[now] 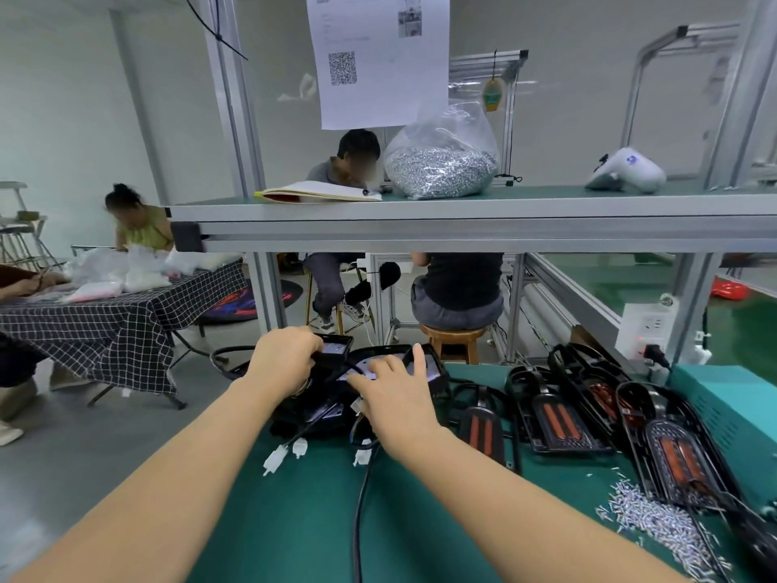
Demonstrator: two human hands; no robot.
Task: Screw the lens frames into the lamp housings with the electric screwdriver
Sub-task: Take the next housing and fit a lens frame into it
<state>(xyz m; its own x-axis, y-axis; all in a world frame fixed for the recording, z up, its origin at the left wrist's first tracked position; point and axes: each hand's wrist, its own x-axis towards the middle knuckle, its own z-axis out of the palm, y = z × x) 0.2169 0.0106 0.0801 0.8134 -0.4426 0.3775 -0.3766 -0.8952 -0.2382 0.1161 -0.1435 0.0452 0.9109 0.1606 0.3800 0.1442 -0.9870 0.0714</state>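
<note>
Head view, looking down over a green workbench (294,519). Overhead, a hanging printed sheet (378,56) with a QR code; its other print too blurred to read. On the upper shelf (462,212), a clear plastic bag (441,162) stuffed with silvery screws, beside an open notebook (319,191) and a white device (626,170) with an unreadable blue mark. Loose screws (656,519) heaped on the bench at the right edge. Left hand (281,359) curled around a small black lamp housing (336,345) at the far bench edge. Right hand (395,393) spread, fingers relaxed, lying on a pile of black lamp housings (424,368), index finger raised. White connectors (277,458) on cables trailing from the pile. To the right, a row of lens frames (559,422) with orange strips inside. Teal box (723,410) at far right.
</note>
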